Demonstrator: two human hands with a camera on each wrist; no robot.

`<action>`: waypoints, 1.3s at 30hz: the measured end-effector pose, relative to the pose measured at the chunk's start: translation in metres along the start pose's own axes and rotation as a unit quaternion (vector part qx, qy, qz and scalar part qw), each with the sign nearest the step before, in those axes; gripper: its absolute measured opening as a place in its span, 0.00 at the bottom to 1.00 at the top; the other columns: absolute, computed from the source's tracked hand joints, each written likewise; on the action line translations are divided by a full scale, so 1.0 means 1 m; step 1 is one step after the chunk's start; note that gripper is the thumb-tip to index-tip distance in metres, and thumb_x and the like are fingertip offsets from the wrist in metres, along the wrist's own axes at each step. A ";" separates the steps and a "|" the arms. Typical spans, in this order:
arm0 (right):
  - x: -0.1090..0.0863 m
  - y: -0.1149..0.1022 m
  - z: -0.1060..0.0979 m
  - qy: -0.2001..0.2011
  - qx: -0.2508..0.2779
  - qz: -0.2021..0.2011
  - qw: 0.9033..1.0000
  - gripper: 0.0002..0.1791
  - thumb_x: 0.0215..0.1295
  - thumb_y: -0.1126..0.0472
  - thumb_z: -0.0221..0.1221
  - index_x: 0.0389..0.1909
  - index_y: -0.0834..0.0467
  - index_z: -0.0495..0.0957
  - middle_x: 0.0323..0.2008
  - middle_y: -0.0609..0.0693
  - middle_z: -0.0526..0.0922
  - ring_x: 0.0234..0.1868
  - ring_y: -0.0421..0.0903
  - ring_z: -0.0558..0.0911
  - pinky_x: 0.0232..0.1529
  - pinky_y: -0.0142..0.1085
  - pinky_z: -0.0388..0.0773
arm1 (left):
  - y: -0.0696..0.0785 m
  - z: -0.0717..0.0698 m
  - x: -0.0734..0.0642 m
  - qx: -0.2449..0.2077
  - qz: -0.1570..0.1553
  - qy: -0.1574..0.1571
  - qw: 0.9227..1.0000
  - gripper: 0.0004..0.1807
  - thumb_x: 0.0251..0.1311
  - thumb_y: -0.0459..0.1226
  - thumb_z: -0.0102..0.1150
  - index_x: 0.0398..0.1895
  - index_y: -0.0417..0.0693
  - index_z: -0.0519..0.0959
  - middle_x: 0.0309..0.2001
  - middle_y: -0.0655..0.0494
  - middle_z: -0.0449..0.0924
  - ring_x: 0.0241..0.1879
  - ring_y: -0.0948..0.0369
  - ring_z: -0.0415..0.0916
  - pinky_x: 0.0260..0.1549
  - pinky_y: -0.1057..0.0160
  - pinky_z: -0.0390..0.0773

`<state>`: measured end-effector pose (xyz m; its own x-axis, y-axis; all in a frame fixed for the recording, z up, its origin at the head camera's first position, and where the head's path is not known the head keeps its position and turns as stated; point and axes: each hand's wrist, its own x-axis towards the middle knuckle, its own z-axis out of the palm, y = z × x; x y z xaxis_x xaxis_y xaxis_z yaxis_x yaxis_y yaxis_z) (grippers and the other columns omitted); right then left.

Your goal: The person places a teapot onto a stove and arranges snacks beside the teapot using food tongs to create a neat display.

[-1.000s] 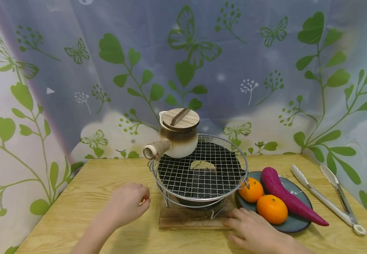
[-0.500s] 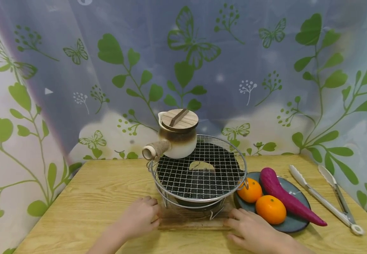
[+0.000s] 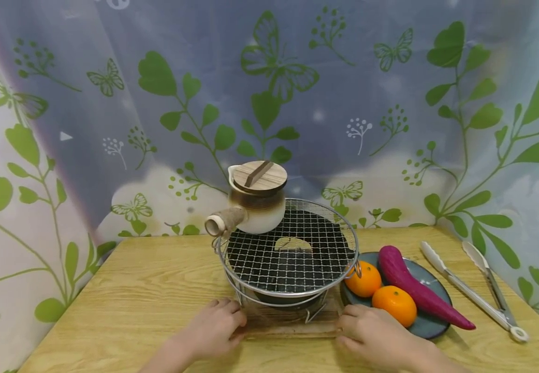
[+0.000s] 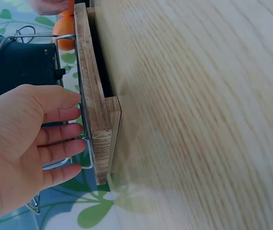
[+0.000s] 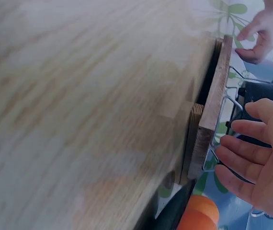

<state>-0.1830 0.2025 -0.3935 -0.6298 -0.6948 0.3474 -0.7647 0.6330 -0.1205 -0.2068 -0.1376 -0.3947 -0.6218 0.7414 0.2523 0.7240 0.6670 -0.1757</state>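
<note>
A wooden board [image 3: 292,329] on two low feet carries a small round black stove [image 4: 19,67] in a wire stand. A round wire grill rack [image 3: 292,264] tops the stove. At the rack's back left sits a brown and cream side-handled teapot [image 3: 259,207] with a wooden lid. My left hand [image 3: 215,326] is at the board's left end, its fingers loosely bent beside the edge in the left wrist view. At the right end is my right hand [image 3: 376,331], fingers spread and slightly bent. Whether the fingertips touch the board I cannot tell.
Right of the stove, a dark blue plate [image 3: 430,330] holds two oranges [image 3: 394,305] and a purple sweet potato [image 3: 418,290], close to my right hand. Metal tongs [image 3: 479,295] lie spread at the far right of the wooden table [image 3: 157,274]. A patterned curtain [image 3: 213,52] hangs behind.
My left hand has moved right, from the bare table to the board's left end. My right hand stays at the right end. The view has shifted slightly.
</note>
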 end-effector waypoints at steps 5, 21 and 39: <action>-0.003 0.006 -0.009 0.019 0.001 0.015 1.000 0.04 0.56 0.57 0.62 0.33 0.50 0.80 0.30 0.36 0.75 0.28 0.31 0.73 0.27 0.30 0.74 | 0.002 0.001 0.000 -0.020 -0.004 -0.025 0.999 0.06 0.46 0.42 0.60 0.25 0.53 0.75 0.32 0.58 0.73 0.37 0.56 0.74 0.38 0.55 0.73; -0.017 0.023 -0.038 0.075 -0.092 0.080 0.990 0.07 0.50 0.56 0.67 0.29 0.48 0.79 0.30 0.38 0.74 0.29 0.36 0.71 0.26 0.32 0.72 | 0.003 0.001 0.002 -0.024 -0.004 -0.023 0.999 0.06 0.45 0.41 0.60 0.24 0.53 0.74 0.30 0.59 0.72 0.36 0.57 0.73 0.36 0.55 0.74; -0.032 0.060 -0.061 0.103 -0.131 0.149 0.975 0.11 0.48 0.56 0.68 0.31 0.56 0.80 0.31 0.47 0.77 0.29 0.46 0.77 0.30 0.43 0.77 | 0.004 0.006 0.004 -0.002 0.008 -0.018 1.000 0.09 0.45 0.43 0.61 0.27 0.51 0.73 0.32 0.57 0.72 0.36 0.57 0.71 0.36 0.56 0.73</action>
<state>-0.2005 0.2836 -0.3553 -0.7576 -0.4004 0.5155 -0.4742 0.8803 -0.0131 -0.2077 -0.1314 -0.4001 -0.6206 0.7539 0.2156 0.7347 0.6552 -0.1761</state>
